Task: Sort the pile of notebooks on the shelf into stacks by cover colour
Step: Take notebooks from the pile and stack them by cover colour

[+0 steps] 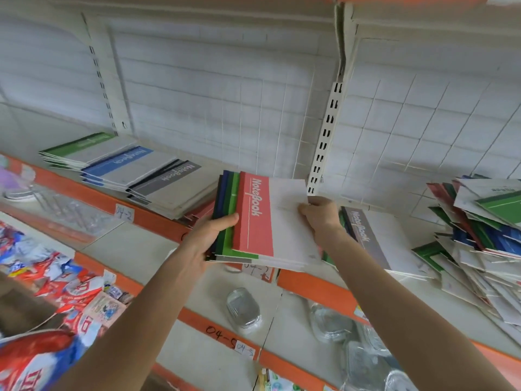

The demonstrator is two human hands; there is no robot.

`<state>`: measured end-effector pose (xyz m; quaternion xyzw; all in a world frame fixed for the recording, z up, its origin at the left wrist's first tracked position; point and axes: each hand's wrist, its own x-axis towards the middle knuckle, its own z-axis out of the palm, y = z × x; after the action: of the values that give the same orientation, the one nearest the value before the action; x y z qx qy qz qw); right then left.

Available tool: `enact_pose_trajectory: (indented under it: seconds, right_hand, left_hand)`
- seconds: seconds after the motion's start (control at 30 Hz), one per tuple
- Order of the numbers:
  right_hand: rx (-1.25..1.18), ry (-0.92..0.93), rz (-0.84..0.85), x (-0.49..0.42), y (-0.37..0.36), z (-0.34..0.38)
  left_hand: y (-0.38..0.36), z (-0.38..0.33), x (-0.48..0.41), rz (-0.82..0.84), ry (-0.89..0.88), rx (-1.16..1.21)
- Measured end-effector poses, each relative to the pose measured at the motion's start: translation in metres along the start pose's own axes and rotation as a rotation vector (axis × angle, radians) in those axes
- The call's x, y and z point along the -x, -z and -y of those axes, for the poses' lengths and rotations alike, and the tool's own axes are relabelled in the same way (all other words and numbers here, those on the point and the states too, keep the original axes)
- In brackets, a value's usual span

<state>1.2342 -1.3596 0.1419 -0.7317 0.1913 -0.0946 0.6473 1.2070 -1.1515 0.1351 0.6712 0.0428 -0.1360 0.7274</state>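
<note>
Two hands — left (210, 238), right (320, 215) — grip notebooks (253, 215), long axis seemingly toward wall (197, 94)

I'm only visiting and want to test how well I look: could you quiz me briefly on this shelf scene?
1. True or false: the top notebook of the bundle gripped by the left hand and right hand is blue.
2. Which sorted stack lies farthest left on the shelf? A) grey B) green C) red
3. Fill in: the messy pile lies to the hands' ___.
Key: 1 false, it is red. 2 B, the green stack. 3 right.
</note>
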Motion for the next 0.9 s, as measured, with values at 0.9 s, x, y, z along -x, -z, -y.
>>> enact_pose_trajectory:
  seconds: [0.9]
  right_hand:
    - [-0.045,-0.089,0.095,0.107,-0.283,0.027]
  left_hand:
    - [0.288,-0.027,0.003,0.044,0.103,0.155]
